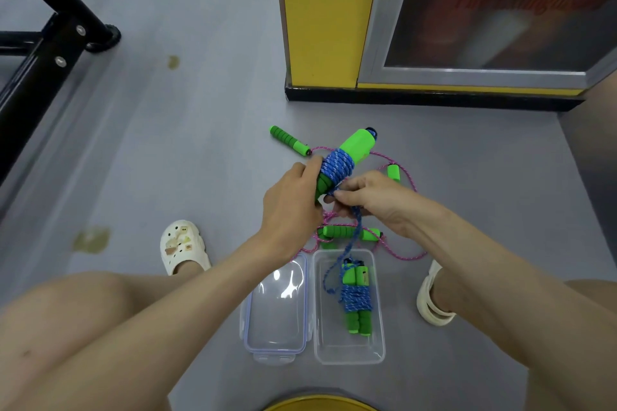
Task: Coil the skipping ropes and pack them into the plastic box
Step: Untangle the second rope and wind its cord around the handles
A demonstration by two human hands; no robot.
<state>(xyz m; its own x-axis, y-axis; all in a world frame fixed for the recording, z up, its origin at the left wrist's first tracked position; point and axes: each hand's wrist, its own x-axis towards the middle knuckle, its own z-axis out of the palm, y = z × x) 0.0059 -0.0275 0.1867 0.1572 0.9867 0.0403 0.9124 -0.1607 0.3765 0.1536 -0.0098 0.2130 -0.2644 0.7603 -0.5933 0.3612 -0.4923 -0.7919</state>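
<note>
One coiled rope (356, 299) sits in the plastic box (380, 354); above it the left hand (293, 200) grips a second bundle (339, 166), the right hand (377, 200) pinches its tail, and the pink rope (409, 255) beyond lies loose.

The arms are bare from the left hand (290, 207) and the right hand (374, 200) back to the frame's edge, and so are the legs (66, 317). The left foot wears a white clog (183, 245), its rounded top dotted with holes and stuck with small charms (tan and yellowish, too small to make out). The right foot wears a cream shoe (432, 297) with wide bands.
</note>
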